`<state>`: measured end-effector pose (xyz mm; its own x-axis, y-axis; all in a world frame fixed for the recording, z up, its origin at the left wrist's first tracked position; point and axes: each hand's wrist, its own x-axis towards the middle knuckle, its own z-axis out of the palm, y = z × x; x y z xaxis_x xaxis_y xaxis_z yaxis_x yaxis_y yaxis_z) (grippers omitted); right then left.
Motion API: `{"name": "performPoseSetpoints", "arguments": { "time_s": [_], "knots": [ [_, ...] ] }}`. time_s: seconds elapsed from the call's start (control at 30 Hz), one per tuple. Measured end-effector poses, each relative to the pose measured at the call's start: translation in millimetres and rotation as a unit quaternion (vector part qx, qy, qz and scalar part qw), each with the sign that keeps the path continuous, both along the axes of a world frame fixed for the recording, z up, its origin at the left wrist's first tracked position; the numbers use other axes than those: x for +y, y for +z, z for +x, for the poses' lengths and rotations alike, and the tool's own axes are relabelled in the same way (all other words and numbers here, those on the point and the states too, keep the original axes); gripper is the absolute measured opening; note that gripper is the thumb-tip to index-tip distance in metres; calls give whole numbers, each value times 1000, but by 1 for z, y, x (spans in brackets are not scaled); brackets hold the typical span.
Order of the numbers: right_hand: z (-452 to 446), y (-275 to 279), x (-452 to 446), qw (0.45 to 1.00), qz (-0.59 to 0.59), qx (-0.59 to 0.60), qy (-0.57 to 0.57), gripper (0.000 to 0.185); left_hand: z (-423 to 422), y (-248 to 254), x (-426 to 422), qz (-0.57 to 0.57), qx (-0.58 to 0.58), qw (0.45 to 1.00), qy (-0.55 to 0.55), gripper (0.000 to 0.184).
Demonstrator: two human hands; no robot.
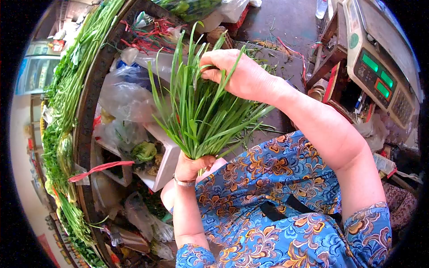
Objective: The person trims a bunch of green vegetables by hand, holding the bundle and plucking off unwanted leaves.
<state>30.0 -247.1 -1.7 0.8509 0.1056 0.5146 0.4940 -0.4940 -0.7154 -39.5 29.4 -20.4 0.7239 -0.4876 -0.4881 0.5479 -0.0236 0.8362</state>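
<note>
- The table (286, 33) is the biggest thing here. Bits of cut green lie on it.
- The scale (377, 73) is on the right, with green lights on it.
- The bunch (196, 111) of long green leaves is up in the air, in front of the shirt (268, 178). Its leaves spread out like a fan.
- The right hand (232, 73) is up by the leaf tips, fingers bent in. I cannot tell if it pinches a leaf.
- The left hand (190, 166) squeezes the stems tight at the bottom.
- The step looks like picking over or tidying the leaves. I think the next move calls for a tight left hand and a soft, careful pinch up top.
</note>
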Motion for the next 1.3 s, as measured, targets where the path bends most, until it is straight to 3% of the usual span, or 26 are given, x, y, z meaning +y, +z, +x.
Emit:
{"name": "performPoseSetpoints", "arguments": {
  "time_s": [0.43,0.57,0.8,1.3],
  "knots": [
    [-3,1,-2,995,5,100,-8,17,0,2,-1,9,-15,1000,-3,40],
    [-4,0,-1,995,22,92,-20,17,2,-1,3,4,-14,1000,-25,43],
    [-6,-5,-1,996,-60,54,-47,17,2,-5,5,-39,-12,999,-31,53],
    [-3,-6,3,997,-46,56,-10,13,-1,-4,4,-3,-21,1000,-22,50]
  ]
}}
